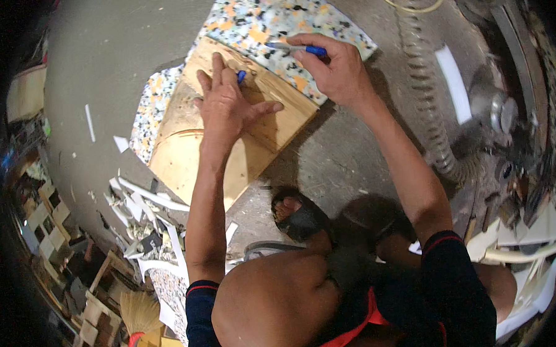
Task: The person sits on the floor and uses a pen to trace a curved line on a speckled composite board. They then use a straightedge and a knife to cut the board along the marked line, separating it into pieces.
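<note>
1. Concrete floor (pixel 129 43): grey and bare at 11 o'clock; it serves as the work surface, the person crouching low over it.
2. Speckled foam sheet (pixel 271 15): a multicoloured pad at 12 o'clock, lying under the upper end of the board, apparently as a cushion between wood and concrete.
3. Wooden board (pixel 184 159): pale plywood just above centre, tilted from 12 toward 8 o'clock, its upper end on the foam and its lower end on the floor. A curved line shows across its lower part.
4. Ribbed hose (pixel 426 92): a corrugated tube running from 1 toward 3 o'clock, well apart from the board.
5. Offcut pile (pixel 149 210): white strips and scraps at 8 o'clock, near the lower corner of the board.
6. Left hand (pixel 228 104): pressed palm down on the board with fingers spread, evidently steadying it; a small blue object (pixel 241 76) shows at the fingertips, and whether it is held cannot be told.
7. Right hand (pixel 335 65): closed around a blue-handled tool (pixel 297 48) at the board's upper right edge, over the foam; the grip is pen-like, suited to fine marking or cutting.
8. Sandalled foot (pixel 295 216): just below centre, planted beside the board's lower edge.
</note>
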`<control>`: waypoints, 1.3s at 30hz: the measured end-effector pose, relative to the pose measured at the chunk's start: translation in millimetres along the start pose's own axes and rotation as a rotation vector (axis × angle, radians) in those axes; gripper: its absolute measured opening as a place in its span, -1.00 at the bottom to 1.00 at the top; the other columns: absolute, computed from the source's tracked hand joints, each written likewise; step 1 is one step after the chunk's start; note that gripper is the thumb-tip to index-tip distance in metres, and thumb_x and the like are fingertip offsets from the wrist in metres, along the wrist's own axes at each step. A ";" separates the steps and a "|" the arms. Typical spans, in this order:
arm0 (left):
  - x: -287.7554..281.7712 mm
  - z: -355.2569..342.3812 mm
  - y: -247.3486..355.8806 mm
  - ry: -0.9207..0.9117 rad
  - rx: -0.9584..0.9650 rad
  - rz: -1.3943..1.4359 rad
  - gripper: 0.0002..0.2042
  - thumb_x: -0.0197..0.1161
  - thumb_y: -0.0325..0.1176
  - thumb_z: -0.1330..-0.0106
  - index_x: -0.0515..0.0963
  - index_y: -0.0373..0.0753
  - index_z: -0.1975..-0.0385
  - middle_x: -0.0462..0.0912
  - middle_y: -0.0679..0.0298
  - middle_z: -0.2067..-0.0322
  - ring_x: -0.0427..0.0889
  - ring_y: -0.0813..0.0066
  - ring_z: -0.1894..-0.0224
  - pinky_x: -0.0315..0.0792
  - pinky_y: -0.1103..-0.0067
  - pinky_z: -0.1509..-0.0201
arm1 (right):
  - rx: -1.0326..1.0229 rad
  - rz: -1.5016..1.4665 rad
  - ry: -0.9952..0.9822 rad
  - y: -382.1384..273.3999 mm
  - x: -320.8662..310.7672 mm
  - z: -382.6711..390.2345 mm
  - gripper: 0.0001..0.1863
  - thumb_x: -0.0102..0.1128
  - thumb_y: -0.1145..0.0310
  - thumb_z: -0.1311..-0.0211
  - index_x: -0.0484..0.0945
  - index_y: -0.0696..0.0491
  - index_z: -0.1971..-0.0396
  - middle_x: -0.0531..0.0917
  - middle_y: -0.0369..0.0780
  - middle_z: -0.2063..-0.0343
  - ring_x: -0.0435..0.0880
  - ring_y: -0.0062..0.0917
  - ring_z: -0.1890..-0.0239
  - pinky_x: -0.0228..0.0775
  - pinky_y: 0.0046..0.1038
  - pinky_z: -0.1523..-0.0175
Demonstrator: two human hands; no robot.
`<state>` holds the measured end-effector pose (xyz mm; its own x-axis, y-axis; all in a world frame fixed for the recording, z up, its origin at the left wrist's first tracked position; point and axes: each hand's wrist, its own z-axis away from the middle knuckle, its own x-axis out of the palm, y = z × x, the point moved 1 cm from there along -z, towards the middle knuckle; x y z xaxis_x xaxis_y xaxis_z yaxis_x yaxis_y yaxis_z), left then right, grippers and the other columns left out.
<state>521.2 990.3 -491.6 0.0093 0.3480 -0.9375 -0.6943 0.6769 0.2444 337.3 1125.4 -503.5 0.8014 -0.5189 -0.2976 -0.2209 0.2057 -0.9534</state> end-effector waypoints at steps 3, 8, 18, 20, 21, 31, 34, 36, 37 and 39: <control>-2.3 -2.1 -0.8 -0.013 -0.013 -0.005 0.02 0.72 0.23 0.35 0.46 -0.44 -0.04 0.06 -0.20 -0.52 -0.01 -0.59 -0.48 0.19 -0.50 -0.18 | -0.162 -0.093 0.034 2.4 25.1 -15.7 -0.70 0.25 0.34 -0.36 0.70 0.11 -0.01 0.78 -0.09 0.27 0.75 -0.41 0.30 0.57 -0.41 0.18; -4.0 -1.6 1.4 -0.026 -0.024 -0.028 -0.01 0.73 0.21 0.39 0.48 -0.43 0.03 0.06 -0.19 -0.52 0.01 -0.60 -0.48 0.19 -0.49 -0.14 | -0.278 -0.046 -0.013 7.4 60.3 -43.4 -0.68 0.19 0.44 -0.36 0.67 0.14 -0.07 0.78 -0.01 0.14 0.79 -0.35 0.20 0.61 -0.39 0.07; -2.7 -2.2 0.3 -0.066 -0.053 0.010 -0.02 0.73 0.20 0.39 0.50 -0.38 -0.01 0.00 -0.11 -0.55 -0.06 -0.54 -0.50 0.13 -0.53 -0.14 | -0.412 0.018 -0.105 9.6 85.5 -89.0 -0.68 0.17 0.47 -0.35 0.67 0.13 -0.06 0.76 0.00 0.10 0.80 -0.24 0.14 0.62 -0.34 0.03; -2.4 -2.3 0.0 -0.068 -0.051 0.003 -0.01 0.72 0.20 0.38 0.50 -0.39 -0.02 0.00 -0.12 -0.55 -0.05 -0.55 -0.50 0.13 -0.54 -0.15 | -0.412 0.004 -0.120 9.8 88.2 -92.2 -0.68 0.17 0.46 -0.36 0.67 0.12 -0.06 0.77 -0.01 0.10 0.80 -0.23 0.15 0.62 -0.32 0.02; -1.9 -2.4 -0.3 -0.073 -0.051 -0.008 0.00 0.72 0.21 0.38 0.50 -0.40 -0.03 0.00 -0.12 -0.55 -0.04 -0.56 -0.50 0.13 -0.54 -0.15 | -0.373 0.013 -0.142 9.9 89.6 -94.0 -0.69 0.16 0.45 -0.37 0.67 0.11 -0.07 0.77 -0.02 0.10 0.80 -0.23 0.15 0.62 -0.31 0.02; 8.8 -3.2 -9.3 0.027 0.056 0.017 0.05 0.69 0.27 0.35 0.49 -0.36 -0.13 0.10 -0.13 -0.52 0.02 -0.54 -0.49 0.16 -0.44 -0.27 | -0.379 0.280 -0.293 19.9 30.7 -38.9 -0.69 0.21 0.32 -0.32 0.69 -0.01 -0.03 0.75 -0.01 0.13 0.76 -0.09 0.10 0.60 -0.12 -0.04; 9.5 -3.0 -8.8 -0.006 0.008 -0.034 0.03 0.68 0.29 0.32 0.52 -0.36 -0.12 0.11 -0.11 -0.52 0.03 -0.51 -0.49 0.19 -0.37 -0.31 | -0.375 0.347 -0.350 18.4 -4.4 1.4 -0.68 0.18 0.31 -0.38 0.66 -0.01 -0.08 0.73 -0.05 0.12 0.73 -0.11 0.09 0.58 -0.12 -0.03; 7.8 -2.6 -6.8 -0.007 -0.009 -0.058 0.01 0.68 0.29 0.31 0.53 -0.36 -0.10 0.11 -0.11 -0.52 0.03 -0.50 -0.50 0.21 -0.34 -0.33 | -0.396 0.343 -0.366 12.6 -30.0 30.5 -0.66 0.18 0.32 -0.38 0.64 -0.01 -0.11 0.71 -0.06 0.14 0.72 -0.13 0.08 0.57 -0.13 -0.02; 7.1 -2.8 -5.7 -0.008 -0.011 -0.056 0.01 0.68 0.29 0.30 0.54 -0.37 -0.09 0.12 -0.11 -0.52 0.03 -0.49 -0.50 0.21 -0.33 -0.33 | -0.358 0.371 -0.410 9.9 -40.0 41.5 -0.67 0.18 0.33 -0.38 0.63 0.00 -0.10 0.71 -0.07 0.16 0.72 -0.13 0.08 0.56 -0.13 -0.02; 5.7 -3.1 -4.1 -0.014 -0.011 -0.056 -0.01 0.68 0.29 0.29 0.55 -0.37 -0.07 0.12 -0.12 -0.52 0.03 -0.49 -0.50 0.22 -0.32 -0.33 | -0.329 0.405 -0.466 4.2 -56.0 58.4 -0.68 0.18 0.34 -0.38 0.61 0.02 -0.09 0.70 -0.07 0.18 0.71 -0.13 0.08 0.55 -0.13 -0.02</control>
<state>521.9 987.5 -498.7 0.0580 0.3188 -0.9460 -0.7003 0.6884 0.1890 323.9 1203.8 -487.9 0.7587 -0.0295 -0.6507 -0.6508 0.0075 -0.7592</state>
